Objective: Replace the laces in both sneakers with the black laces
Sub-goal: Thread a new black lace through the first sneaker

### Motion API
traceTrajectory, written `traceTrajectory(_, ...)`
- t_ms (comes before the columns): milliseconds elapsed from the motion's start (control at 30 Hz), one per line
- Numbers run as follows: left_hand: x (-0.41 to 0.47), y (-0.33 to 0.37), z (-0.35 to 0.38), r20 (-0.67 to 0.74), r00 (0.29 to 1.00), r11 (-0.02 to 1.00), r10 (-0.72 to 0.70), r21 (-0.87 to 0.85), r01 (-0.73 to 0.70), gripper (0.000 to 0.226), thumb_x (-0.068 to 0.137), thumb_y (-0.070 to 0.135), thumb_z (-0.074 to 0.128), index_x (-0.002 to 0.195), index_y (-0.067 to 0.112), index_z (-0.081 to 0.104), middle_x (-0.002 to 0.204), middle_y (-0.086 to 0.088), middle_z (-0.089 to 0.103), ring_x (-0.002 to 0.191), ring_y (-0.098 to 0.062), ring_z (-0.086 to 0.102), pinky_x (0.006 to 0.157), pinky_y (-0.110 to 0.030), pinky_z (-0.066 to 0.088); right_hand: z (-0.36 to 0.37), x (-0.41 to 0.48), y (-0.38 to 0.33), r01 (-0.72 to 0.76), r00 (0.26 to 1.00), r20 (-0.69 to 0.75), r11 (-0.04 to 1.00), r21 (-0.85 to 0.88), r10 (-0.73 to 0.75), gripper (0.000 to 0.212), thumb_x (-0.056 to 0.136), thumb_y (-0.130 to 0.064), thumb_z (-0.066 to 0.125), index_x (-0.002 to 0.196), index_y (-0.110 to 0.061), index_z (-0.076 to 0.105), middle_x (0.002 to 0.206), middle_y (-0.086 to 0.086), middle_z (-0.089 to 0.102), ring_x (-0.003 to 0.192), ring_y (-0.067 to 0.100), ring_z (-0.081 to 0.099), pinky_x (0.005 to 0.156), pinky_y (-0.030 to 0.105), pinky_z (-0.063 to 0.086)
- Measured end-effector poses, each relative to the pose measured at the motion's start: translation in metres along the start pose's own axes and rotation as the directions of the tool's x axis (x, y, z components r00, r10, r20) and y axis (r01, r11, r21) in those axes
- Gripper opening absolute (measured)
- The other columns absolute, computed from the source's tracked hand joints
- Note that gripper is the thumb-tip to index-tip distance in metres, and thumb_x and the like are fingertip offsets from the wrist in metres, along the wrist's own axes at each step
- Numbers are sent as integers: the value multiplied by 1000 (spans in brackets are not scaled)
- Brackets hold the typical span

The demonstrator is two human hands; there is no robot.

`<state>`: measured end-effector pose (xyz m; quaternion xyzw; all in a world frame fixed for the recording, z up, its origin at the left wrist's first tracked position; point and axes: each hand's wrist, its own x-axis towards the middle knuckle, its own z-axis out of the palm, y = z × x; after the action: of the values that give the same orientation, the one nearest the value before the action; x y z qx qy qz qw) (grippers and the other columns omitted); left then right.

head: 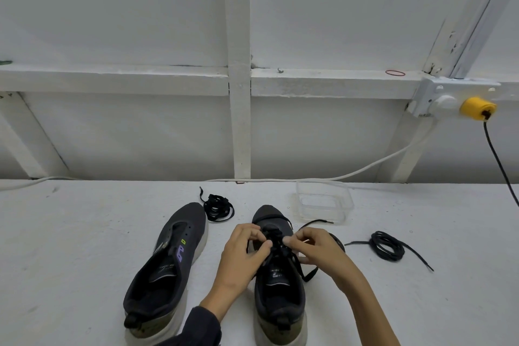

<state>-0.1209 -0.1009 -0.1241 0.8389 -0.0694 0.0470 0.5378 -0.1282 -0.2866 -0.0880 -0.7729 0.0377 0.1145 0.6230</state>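
The fingers (254,232) of the left hand (244,250) are curled, with the thumb closing against them on the lace (276,244) over the upper eyelets. The right hand (317,247) meets it from the other side. Its thumb and forefinger pinch the same lace just beside the left fingertips, and its other fingers are bent underneath. The exact eyelet being worked is hidden by the hands.

The lace runs through the right-hand sneaker (280,298), which stands upright near the middle of the worktop (84,233), heel toward the near edge and toe toward the far edge. One loose end trails from the shoe toward the far right and another lies against its right side.

The left-hand sneaker (168,270) stands just beside it, angled slightly, with bare eyelets and an open tongue. A dark sleeve (202,326) covers the left forearm at the near edge.

A bundled black lace (217,206) lies between the two toes, closer to the far edge. A second coiled black lace (387,246) lies to the right of the right hand, well apart from the shoes. A clear plastic tub (324,201) sits near the far edge, beyond the right-hand sneaker's toe.

A white cable (379,161) runs along the far edge and climbs to a wall socket holding a yellow plug (477,108) with a black cord (497,154). A red rubber band (395,73) rests on the wall ledge.
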Motion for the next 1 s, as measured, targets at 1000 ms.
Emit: traceTrajectory(1000,-1,-8,8,-65,990,985,-123,-133,114,16,94,23,60,81,16,63,108,14,56,88,-5,60,87,-45,54,9,0,6,24,996,-91,994,104,-15,18,92,-8,63,76,0,60,71,5,62,61,3,60,63,16,51)
